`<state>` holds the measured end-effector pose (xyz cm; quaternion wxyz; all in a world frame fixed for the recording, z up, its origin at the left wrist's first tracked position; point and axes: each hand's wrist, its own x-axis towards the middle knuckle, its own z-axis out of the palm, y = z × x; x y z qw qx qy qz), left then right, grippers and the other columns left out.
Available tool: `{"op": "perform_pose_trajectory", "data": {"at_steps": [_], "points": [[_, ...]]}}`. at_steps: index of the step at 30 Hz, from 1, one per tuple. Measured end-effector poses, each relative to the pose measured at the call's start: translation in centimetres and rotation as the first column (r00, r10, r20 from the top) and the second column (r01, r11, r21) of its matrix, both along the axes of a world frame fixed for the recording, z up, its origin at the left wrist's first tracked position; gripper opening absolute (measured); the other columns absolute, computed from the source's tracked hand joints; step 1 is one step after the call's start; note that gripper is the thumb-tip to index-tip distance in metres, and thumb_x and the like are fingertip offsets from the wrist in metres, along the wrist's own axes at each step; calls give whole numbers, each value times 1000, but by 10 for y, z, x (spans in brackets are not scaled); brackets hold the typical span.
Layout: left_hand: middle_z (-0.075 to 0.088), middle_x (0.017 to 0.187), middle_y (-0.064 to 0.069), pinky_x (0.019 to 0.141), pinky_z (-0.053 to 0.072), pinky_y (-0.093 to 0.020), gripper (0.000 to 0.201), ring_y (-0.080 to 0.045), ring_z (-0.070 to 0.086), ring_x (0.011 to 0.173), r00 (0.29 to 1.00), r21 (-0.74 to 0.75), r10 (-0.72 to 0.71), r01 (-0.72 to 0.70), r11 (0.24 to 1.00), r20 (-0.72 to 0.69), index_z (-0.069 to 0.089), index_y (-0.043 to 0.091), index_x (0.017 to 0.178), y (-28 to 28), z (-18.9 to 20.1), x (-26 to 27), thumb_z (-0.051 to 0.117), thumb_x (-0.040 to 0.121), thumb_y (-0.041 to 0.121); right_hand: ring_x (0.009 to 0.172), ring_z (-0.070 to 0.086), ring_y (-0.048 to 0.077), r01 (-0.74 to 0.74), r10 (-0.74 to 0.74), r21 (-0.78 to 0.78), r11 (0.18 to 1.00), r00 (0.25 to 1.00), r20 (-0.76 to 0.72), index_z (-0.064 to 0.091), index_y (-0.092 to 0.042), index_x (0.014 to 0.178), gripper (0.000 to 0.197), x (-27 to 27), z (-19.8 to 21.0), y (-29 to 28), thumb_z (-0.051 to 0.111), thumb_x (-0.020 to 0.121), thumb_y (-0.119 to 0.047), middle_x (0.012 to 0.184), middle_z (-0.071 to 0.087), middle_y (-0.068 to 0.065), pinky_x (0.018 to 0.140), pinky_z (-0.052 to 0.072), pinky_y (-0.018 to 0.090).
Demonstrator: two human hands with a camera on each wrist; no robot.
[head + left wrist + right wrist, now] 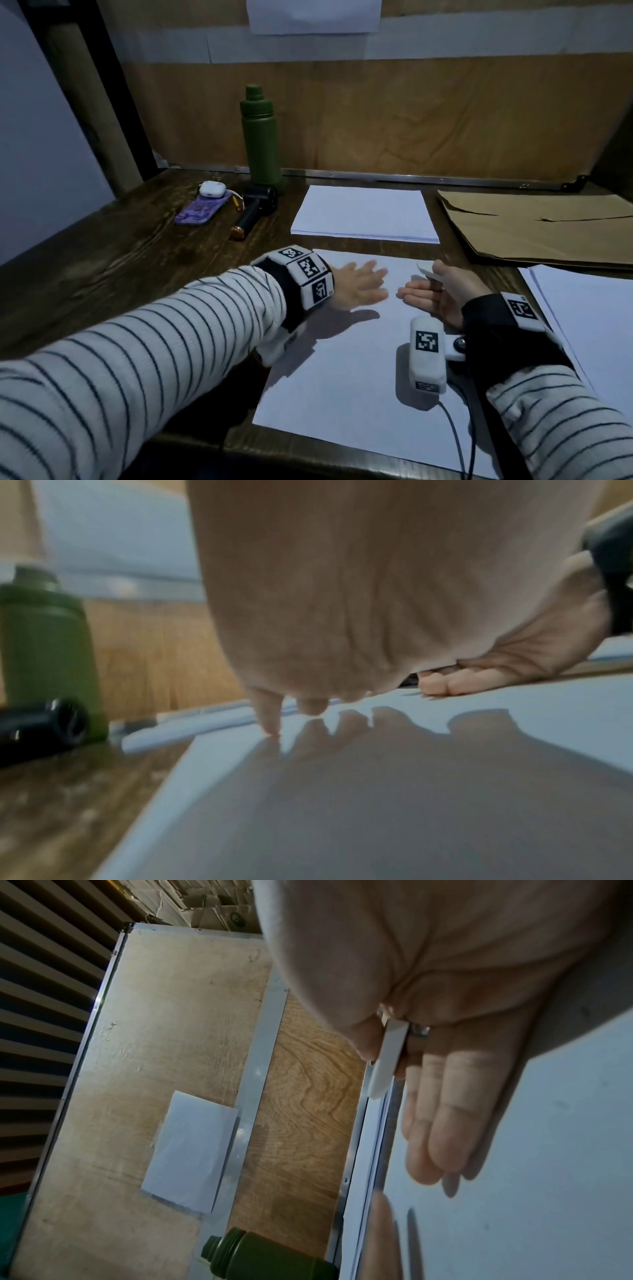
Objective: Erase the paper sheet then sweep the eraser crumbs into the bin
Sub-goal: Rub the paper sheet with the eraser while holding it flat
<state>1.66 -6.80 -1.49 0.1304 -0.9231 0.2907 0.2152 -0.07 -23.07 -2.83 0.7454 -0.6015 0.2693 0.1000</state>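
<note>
On a dark wooden desk (137,240), left hand (356,286) spread flat, fingers straight, palm down on the near paper sheet (342,370), holding nothing; fingertips (272,723) touching the sheet in the left wrist view. Right hand (442,291) just right of it, edge-on to the sheet with fingers extended, thumb pinching a white eraser (387,1058) against the fingers, though crumbs too small to make out for certain. Farther off, a paper stack (364,214), green bottle (260,137) far left, brown paper bag (541,226) far right.
</note>
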Motion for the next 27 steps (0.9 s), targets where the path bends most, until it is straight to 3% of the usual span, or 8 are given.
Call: {"op": "perform_pose_trajectory", "data": {"at_steps": [5,8,11,13,16,18,23,27], "points": [[53,135,-13,106,37,-38,66,-29,49,127,906,19,387,-396,918,172,48,8,136,30,5,25,35,94,58,78,62,36,0,0,12,1000,1000,12,48,14,103,52,1,-4,-3,26,103,-33,81,59,26,81,47,38],[26,154,-16,114,21,-42,75,-32,27,142,906,21,345,-361,932,245,29,4,146,31,14,36,26,95,59,90,59,39,2,-3,17,1000,1000,27,47,15,112,53,2,-4,-3,26,103,-32,93,59,29,80,47,39],[-14,160,-7,111,-3,-31,64,-23,-5,148,983,-80,176,-172,982,47,1,7,153,9,13,28,19,102,42,85,61,38,2,-2,13,1000,1000,16,48,15,109,53,2,-3,-3,25,103,-33,93,59,29,78,47,39],[-1,161,-10,115,5,-33,66,-25,6,148,972,-92,237,-235,968,6,4,7,153,13,3,30,23,101,45,89,62,40,3,-3,13,1000,1000,8,49,14,104,52,1,-2,-4,25,103,-33,86,60,28,78,48,39],[44,143,-15,111,28,-39,72,-31,41,133,878,24,431,-445,895,208,39,0,140,40,0,50,31,96,56,91,59,40,7,-8,28,1000,1000,18,48,15,102,52,-1,-1,-5,25,103,-32,79,59,27,79,48,40],[55,132,-13,103,38,-38,63,-30,51,124,848,79,471,-501,862,244,51,4,133,54,10,64,33,97,53,91,59,40,10,-11,29,1000,1000,20,49,15,101,51,-1,-1,-5,26,103,-31,79,59,27,79,48,40],[43,145,-15,104,37,-32,42,-31,43,132,889,5,408,-418,908,208,43,3,140,44,32,77,38,99,6,93,59,40,14,-14,52,999,1000,8,52,13,87,54,-1,-1,-6,26,103,-32,80,60,27,79,48,41],[44,145,-12,102,37,-31,43,-28,43,131,937,8,303,-309,951,174,43,10,141,29,30,78,44,98,9,96,59,40,-2,0,66,998,1000,18,49,15,102,52,-1,-3,-8,26,103,-32,83,59,26,79,48,41]]}}
